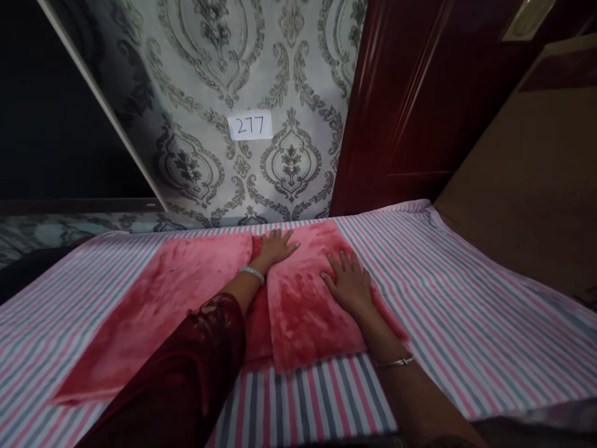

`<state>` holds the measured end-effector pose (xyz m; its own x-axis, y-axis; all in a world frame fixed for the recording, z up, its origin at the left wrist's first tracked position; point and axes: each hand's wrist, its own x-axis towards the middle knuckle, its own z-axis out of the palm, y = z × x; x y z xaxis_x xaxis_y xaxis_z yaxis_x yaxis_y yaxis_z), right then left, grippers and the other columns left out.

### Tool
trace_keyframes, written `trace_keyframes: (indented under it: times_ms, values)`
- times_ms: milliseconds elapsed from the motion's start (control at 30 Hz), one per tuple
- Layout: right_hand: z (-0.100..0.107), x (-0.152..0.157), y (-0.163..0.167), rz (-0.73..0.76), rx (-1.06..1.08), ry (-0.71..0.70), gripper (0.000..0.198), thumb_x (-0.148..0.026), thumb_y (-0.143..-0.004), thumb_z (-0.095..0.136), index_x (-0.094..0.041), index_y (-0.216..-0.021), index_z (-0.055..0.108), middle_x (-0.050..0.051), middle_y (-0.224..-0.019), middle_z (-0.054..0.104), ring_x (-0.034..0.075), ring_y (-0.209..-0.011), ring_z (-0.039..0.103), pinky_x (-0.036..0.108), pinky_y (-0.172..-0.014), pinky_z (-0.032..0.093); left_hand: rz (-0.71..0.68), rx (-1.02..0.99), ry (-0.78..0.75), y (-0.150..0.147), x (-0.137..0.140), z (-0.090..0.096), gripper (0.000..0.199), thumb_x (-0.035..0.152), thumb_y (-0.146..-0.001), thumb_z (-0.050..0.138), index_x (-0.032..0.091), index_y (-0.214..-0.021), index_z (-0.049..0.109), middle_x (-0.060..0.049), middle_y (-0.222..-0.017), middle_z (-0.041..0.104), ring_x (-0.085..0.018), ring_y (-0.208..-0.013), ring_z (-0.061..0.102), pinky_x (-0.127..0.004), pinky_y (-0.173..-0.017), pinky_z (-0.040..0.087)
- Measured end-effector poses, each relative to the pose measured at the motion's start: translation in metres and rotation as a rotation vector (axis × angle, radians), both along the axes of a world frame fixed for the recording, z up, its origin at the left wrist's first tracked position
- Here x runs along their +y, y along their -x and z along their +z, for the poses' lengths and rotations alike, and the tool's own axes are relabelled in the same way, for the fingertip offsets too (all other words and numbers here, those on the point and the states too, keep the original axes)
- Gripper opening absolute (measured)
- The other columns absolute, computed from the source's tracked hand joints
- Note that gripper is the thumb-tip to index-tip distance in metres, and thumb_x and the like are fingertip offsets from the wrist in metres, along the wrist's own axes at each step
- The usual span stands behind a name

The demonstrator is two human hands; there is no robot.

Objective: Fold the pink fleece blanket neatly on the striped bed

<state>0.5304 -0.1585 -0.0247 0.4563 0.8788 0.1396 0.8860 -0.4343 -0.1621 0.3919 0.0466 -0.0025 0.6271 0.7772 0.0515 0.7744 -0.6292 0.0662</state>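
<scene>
A plush cloth (pixel 308 317) in red and pink lies on the striped table cover, its right side folded over toward the middle. My left hand (pixel 275 247) rests flat near the far end of the fold's edge, fingers spread. On the right part of the folded layer, my right hand (pixel 349 283) presses palm down with its fingers apart. Between the folded edge and the left part runs a darker red strip of the cloth. My left forearm hides some of the cloth's middle and left part.
The striped cover (pixel 443 298) spreads over the table on both sides of the cloth. Behind it stands a patterned wall with a paper label (pixel 250 126) reading 277. A dark screen (pixel 69 112) is at the left, a dark red door (pixel 396 93) at the right.
</scene>
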Motion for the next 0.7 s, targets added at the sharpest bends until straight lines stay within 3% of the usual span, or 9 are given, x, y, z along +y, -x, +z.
trace_keyframes:
  times_ms: [100, 167, 233, 333, 400, 500, 700]
  values:
    - [0.006, -0.002, -0.001, 0.012, -0.014, -0.024, 0.062, -0.054, -0.101, 0.034, -0.028, -0.157, 0.036, 0.01, -0.166, 0.025, 0.036, -0.152, 0.013, 0.063, -0.114, 0.02, 0.005, -0.004, -0.01, -0.001, -0.001, 0.0, 0.072, 0.067, -0.095, 0.031, 0.03, -0.157, 0.031, -0.015, -0.16, 0.037, -0.035, -0.148, 0.029, -0.06, -0.117, 0.022]
    - [0.013, -0.007, 0.006, 0.106, -0.02, -0.094, 0.062, -0.051, -0.1, 0.039, -0.024, -0.156, 0.038, 0.011, -0.164, 0.028, 0.035, -0.153, 0.013, 0.062, -0.118, 0.014, 0.004, 0.003, -0.01, -0.001, -0.001, 0.0, 0.072, 0.067, -0.095, 0.031, 0.03, -0.157, 0.031, -0.015, -0.16, 0.037, -0.035, -0.148, 0.029, -0.059, -0.117, 0.022]
    - [0.02, -0.015, 0.022, 0.331, 0.005, -0.154, 0.064, -0.051, -0.098, 0.046, -0.024, -0.156, 0.038, 0.011, -0.164, 0.029, 0.032, -0.153, 0.015, 0.056, -0.121, 0.012, 0.001, 0.005, -0.003, 0.0, -0.002, 0.0, 0.072, 0.067, -0.095, 0.031, 0.03, -0.157, 0.031, -0.014, -0.16, 0.037, -0.036, -0.149, 0.028, -0.059, -0.117, 0.022]
    - [0.022, -0.027, 0.055, 0.727, 0.09, -0.106, 0.071, -0.057, -0.094, 0.054, -0.03, -0.157, 0.034, 0.006, -0.166, 0.025, 0.029, -0.153, 0.016, 0.053, -0.123, 0.012, 0.002, -0.008, -0.01, 0.0, -0.002, -0.001, 0.072, 0.067, -0.096, 0.032, 0.03, -0.158, 0.031, -0.015, -0.16, 0.037, -0.036, -0.149, 0.028, -0.059, -0.117, 0.022]
    - [0.018, -0.032, 0.073, 0.843, 0.123, -0.048, 0.075, -0.06, -0.092, 0.057, -0.034, -0.158, 0.031, 0.006, -0.168, 0.018, 0.031, -0.154, 0.012, 0.06, -0.122, 0.009, 0.002, -0.017, -0.018, 0.0, -0.001, -0.002, 0.073, 0.066, -0.096, 0.032, 0.029, -0.158, 0.031, -0.016, -0.16, 0.036, -0.037, -0.149, 0.028, -0.059, -0.118, 0.022]
    - [0.011, -0.033, 0.084, 0.849, 0.149, -0.012, 0.078, -0.059, -0.09, 0.061, -0.036, -0.158, 0.03, 0.006, -0.169, 0.012, 0.032, -0.155, 0.005, 0.064, -0.121, 0.005, 0.0, -0.009, -0.013, -0.001, 0.0, -0.003, 0.073, 0.066, -0.096, 0.031, 0.028, -0.158, 0.03, -0.016, -0.161, 0.035, -0.036, -0.15, 0.026, -0.06, -0.118, 0.022]
    - [0.014, -0.031, 0.078, 0.844, 0.215, 0.021, 0.074, -0.058, -0.09, 0.061, -0.039, -0.156, 0.033, 0.004, -0.168, 0.016, 0.032, -0.155, 0.007, 0.064, -0.121, 0.006, 0.009, -0.028, 0.015, -0.001, 0.0, -0.006, 0.074, 0.067, -0.095, 0.031, 0.029, -0.158, 0.03, -0.016, -0.163, 0.031, -0.036, -0.152, 0.022, -0.062, -0.119, 0.017]
